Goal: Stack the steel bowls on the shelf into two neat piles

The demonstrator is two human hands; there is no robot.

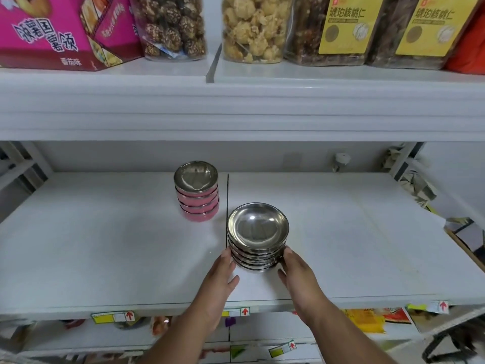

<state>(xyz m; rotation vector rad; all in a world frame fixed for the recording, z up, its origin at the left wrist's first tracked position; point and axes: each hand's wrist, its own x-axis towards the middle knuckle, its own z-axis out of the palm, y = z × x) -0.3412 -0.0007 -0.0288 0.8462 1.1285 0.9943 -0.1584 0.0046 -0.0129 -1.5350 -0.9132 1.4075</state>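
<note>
Near pile of steel bowls [258, 236]: about five plain steel ones nested, mouths up, column upright with its long axis vertical, standing on the white shelf [105, 245] just right of the panel seam [227, 206], near the front edge. Top bowl empty and shiny, rims lined up evenly.

Left hand [223, 277] at 9 o'clock of that pile, fingertips touching the lower rims, palm facing inward, fingers only loosely curved and not closed around anything. Right hand [296, 274] at 3 o'clock, thumb and fingers against the opposite side of the lower bowls, likewise half open. Pile bracketed between both hands and resting on the shelf, not lifted.

Second pile [196, 191] at 11 o'clock from the first, farther back and just left of the seam: four or five bowls with pink outer walls and steel insides, mouths up, upright, well apart from the hands.

Shelf surface otherwise bare around both piles, nothing between them but the seam. Yellow price tags with red arrows [113, 317] along the front lip. At 12 o'clock, on the shelf above: a pink snack box [60, 32], a clear jar of dark coated snacks [172, 27], a jar of pale puffed snacks [256, 27], and two tubs with yellow labels [343, 27].
</note>
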